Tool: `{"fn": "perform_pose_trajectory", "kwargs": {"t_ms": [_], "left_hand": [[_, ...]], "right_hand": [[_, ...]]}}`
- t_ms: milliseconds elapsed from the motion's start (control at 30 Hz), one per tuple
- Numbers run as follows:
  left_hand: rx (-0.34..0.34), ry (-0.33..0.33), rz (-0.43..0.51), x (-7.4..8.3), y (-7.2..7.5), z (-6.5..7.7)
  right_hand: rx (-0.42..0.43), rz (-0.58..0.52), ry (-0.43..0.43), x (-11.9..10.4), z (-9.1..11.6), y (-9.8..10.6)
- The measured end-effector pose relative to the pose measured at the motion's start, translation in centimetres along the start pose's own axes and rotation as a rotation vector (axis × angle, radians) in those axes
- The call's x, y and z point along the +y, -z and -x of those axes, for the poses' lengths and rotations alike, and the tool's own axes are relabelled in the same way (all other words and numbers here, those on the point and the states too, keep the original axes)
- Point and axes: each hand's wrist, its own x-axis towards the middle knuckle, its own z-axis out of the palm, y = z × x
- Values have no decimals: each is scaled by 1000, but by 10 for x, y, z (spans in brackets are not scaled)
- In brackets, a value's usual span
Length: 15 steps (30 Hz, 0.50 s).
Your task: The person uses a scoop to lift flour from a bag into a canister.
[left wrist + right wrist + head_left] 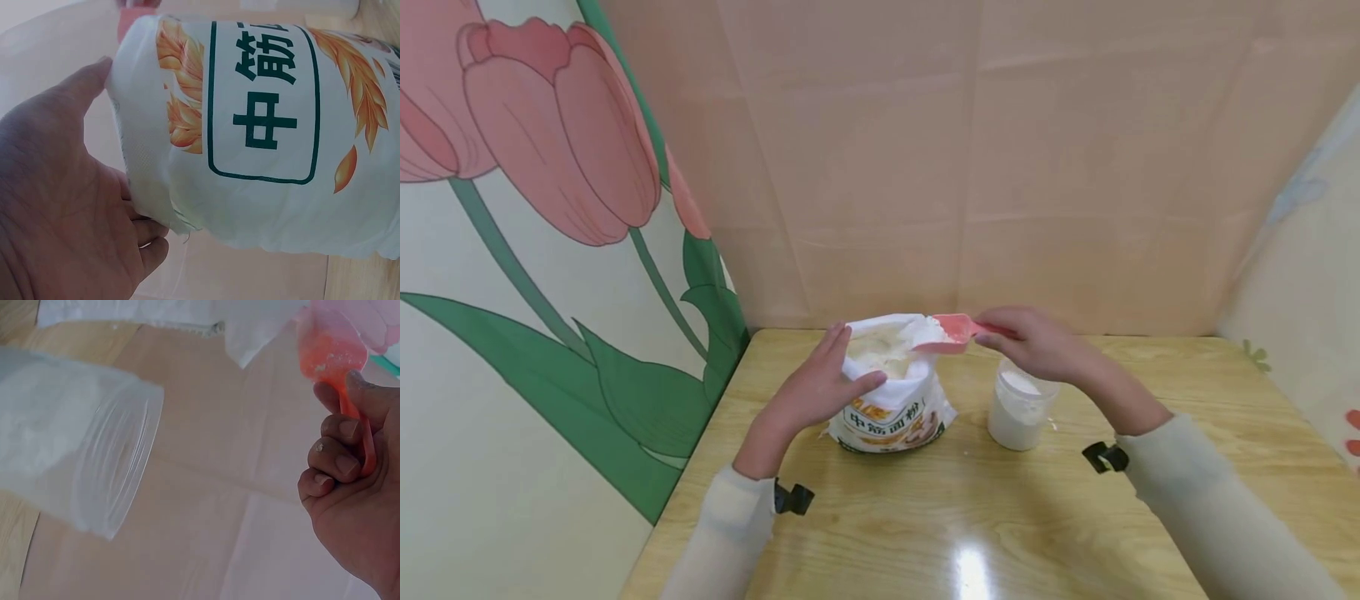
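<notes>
A white bag of flour (883, 421) with printed labels stands on the table, its mouth rolled back and flour showing inside. My left hand (820, 383) rests at the left of the bag's rim, thumb and fingers spread along it; in the left wrist view the thumb and fingertips touch the cloth edge. My right hand (1037, 343) grips the handle of a pink scoop (957, 329), seen closely in the right wrist view. White flour heaps in the scoop, which lies over the right side of the bag's mouth. Below my right hand stands a clear jar (1018, 412) partly filled with white flour.
The wooden table (880, 517) meets a pinkish cloth backdrop (1000, 167) behind the bag. A wall panel with painted tulips (550, 125) rises at the left, and a pale panel (1307, 292) at the right. White specks lie beside the jar.
</notes>
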Motion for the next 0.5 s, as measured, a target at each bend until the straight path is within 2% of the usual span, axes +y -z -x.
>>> {"fn": "perform_pose_trajectory", "kwargs": {"t_ms": [233,500], "left_hand": [[-3,-10,-8,1,1,1],[-15,-11,-12,2,1,-1]], "right_hand": [[2,32,-62,18,32,17],[22,87,-77,33,63,29]]}}
